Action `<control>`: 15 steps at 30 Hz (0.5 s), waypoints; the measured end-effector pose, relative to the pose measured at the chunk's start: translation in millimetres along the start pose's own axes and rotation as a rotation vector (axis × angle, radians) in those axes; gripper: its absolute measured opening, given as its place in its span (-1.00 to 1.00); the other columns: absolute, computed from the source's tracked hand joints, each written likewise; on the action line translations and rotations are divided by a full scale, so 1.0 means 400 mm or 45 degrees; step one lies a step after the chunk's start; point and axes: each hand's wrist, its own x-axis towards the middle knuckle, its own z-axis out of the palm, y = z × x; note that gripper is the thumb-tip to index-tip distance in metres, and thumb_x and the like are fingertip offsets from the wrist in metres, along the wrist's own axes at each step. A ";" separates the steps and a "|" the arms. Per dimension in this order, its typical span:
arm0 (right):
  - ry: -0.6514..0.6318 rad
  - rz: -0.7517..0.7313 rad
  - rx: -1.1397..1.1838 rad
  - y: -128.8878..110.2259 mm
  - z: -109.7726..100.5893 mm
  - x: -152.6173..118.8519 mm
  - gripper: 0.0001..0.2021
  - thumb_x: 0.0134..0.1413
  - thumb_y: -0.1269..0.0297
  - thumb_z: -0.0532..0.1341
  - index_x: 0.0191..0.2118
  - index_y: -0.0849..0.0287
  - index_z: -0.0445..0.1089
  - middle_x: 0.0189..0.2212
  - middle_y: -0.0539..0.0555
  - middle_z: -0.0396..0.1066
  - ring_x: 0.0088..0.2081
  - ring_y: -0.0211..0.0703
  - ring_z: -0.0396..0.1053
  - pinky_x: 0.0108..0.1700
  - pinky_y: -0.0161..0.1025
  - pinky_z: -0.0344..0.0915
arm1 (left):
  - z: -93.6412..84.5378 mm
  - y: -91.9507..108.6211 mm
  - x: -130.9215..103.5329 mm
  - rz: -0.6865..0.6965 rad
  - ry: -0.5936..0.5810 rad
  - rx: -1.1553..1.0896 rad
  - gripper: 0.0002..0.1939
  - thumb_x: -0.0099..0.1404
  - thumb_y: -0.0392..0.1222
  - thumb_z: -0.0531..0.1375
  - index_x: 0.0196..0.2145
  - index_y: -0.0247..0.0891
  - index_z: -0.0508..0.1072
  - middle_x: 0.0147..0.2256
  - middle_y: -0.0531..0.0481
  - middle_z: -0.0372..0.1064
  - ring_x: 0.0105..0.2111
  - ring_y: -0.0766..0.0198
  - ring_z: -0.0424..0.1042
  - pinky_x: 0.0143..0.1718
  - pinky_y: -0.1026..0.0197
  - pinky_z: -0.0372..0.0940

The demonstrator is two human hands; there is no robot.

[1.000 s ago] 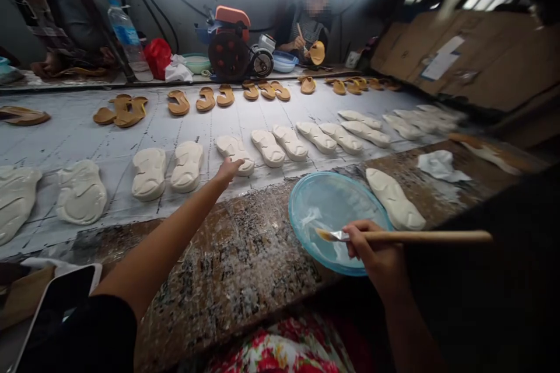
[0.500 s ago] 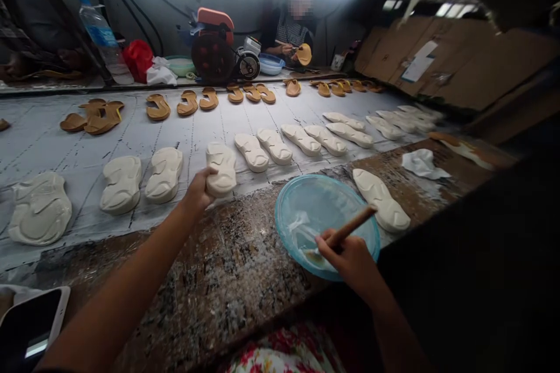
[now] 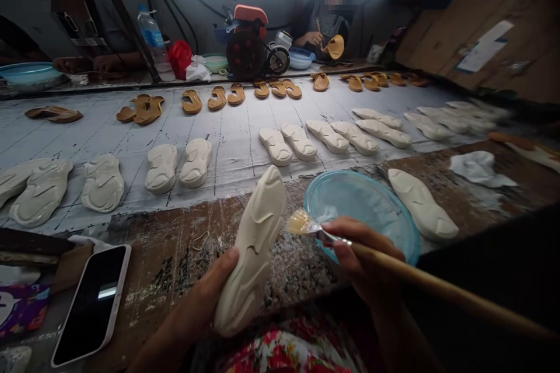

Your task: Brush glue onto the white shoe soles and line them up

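My left hand (image 3: 212,282) grips a cream shoe sole (image 3: 254,244) along its left side, tilted with the narrow end up, above the bench front. Between the fingers of my right hand (image 3: 365,247) is a paintbrush (image 3: 415,271) with a long wooden handle. Its wet pale bristles point left, just short of the sole, apart from it. Below and behind the brush is a blue plastic basin (image 3: 363,189) with whitish liquid in it. Another cream sole (image 3: 420,204) lies right of the basin.
Cream soles (image 3: 196,163) stand in a row along the white sheet, some on the left glossy. Tan sandal uppers (image 3: 217,98) lie farther back. A phone (image 3: 93,303) rests front left, a crumpled tissue (image 3: 479,168) at right. Across the table a person holds a yellow piece (image 3: 335,46).
My left hand has lifted the sole from the row and brought it close, leaving a gap there. My right hand has raised the brush out of the basin and turned its bristles toward the sole.
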 end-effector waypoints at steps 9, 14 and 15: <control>0.023 -0.470 -0.069 -0.028 0.022 0.054 -0.67 0.02 0.57 0.18 -0.08 0.16 0.44 -0.38 0.04 0.40 -0.39 -0.22 0.37 -0.38 -0.26 0.34 | 0.051 0.049 -0.094 0.155 -0.130 0.388 -0.46 0.23 0.21 0.13 0.01 -0.18 0.47 -0.40 -0.05 0.48 -0.26 0.07 0.42 -0.18 0.20 0.26; -0.034 -0.527 -0.081 -0.052 0.007 0.060 -0.68 -0.03 0.65 0.16 -0.13 0.28 0.44 -0.44 0.07 0.37 -0.43 -0.21 0.33 -0.44 -0.24 0.32 | 0.061 0.058 -0.112 0.338 -0.092 0.731 -0.50 0.32 0.15 0.04 0.10 -0.08 0.41 -0.14 -0.05 0.47 -0.13 0.01 0.36 -0.08 0.15 0.17; -0.075 -0.540 -0.071 -0.059 0.008 0.058 -0.68 -0.05 0.66 0.16 -0.14 0.30 0.44 -0.46 0.08 0.36 -0.44 -0.22 0.31 -0.45 -0.24 0.32 | 0.061 0.059 -0.113 0.375 -0.095 0.771 -0.50 0.33 0.15 0.02 0.11 -0.07 0.39 -0.05 -0.04 0.43 -0.06 -0.01 0.33 -0.04 0.15 0.15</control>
